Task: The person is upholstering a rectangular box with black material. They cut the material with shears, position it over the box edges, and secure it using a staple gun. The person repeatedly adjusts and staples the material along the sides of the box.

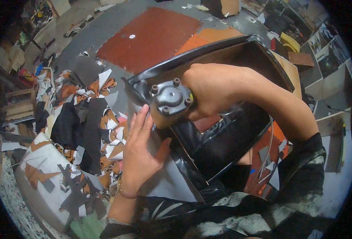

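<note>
- Metal shows first: a silver-grey tool head with four bolts, part of a hand tool that stands over the left end of a black-covered frame.
- We find the right hand closed in a grip around this tool; the fingers' far side is hidden from us.
- We record the left hand as empty and open, its fingers extended close together, its thumb set well apart.
- Its fingertips lie just beside the tool, at the frame's edge; we cannot tell whether they touch the tool.
- Below the left palm we note a smooth grey sheet along the frame's near left side.
- We observe a thin hose to the right of the frame.
- Brown, white and dark scraps lie heaped to the left.
- Beyond the frame we log a red-brown panel on the grey floor.
</note>
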`<state>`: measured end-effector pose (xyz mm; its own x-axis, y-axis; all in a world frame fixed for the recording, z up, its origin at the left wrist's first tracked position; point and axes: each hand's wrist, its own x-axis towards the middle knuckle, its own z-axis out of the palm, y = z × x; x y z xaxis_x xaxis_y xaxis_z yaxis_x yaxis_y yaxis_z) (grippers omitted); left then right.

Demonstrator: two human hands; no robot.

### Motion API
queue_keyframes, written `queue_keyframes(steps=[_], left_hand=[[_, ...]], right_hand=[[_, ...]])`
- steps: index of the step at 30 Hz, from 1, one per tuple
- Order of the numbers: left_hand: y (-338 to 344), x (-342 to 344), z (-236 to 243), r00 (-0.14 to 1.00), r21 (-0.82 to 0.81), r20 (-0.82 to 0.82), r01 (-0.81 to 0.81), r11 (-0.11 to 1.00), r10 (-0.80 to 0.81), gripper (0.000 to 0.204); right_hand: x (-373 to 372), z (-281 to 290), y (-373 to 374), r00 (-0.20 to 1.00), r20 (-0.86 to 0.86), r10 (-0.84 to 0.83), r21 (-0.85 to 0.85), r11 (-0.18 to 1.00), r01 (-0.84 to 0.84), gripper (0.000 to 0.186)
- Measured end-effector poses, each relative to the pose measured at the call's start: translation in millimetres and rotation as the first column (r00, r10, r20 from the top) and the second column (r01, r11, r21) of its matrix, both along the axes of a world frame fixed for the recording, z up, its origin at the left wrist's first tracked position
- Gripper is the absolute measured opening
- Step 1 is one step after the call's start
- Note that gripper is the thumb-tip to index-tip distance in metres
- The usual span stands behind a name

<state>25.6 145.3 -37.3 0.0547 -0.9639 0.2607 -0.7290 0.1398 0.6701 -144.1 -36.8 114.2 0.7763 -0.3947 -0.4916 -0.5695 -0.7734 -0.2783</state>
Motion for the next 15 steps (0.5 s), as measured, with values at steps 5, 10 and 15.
queue_keyframes(steps=[5, 10, 15], left_hand=[[1, -7, -8, 0.999, -0.02, 0.027, -0.024, 1.0, 0.025, 0.064], [23, -12, -21, 0.963, -0.127, 0.253, 0.125, 0.984, -0.089, 0.048], [72, -37, -18, 0.958, -0.033, 0.13, 0.263, 0.964, -0.257, 0.049]], right_hand=[[-39, -5, 7, 0.964, 0.254, -0.076, 0.021, 0.997, 0.073, 0.045], [-136, -3, 61, 0.702, 0.626, -0.34, 0.04, 0.913, 0.406, 0.047], [-207, -45, 135, 0.513, 0.733, -0.446, -0.013, 0.746, 0.666, 0.072]])
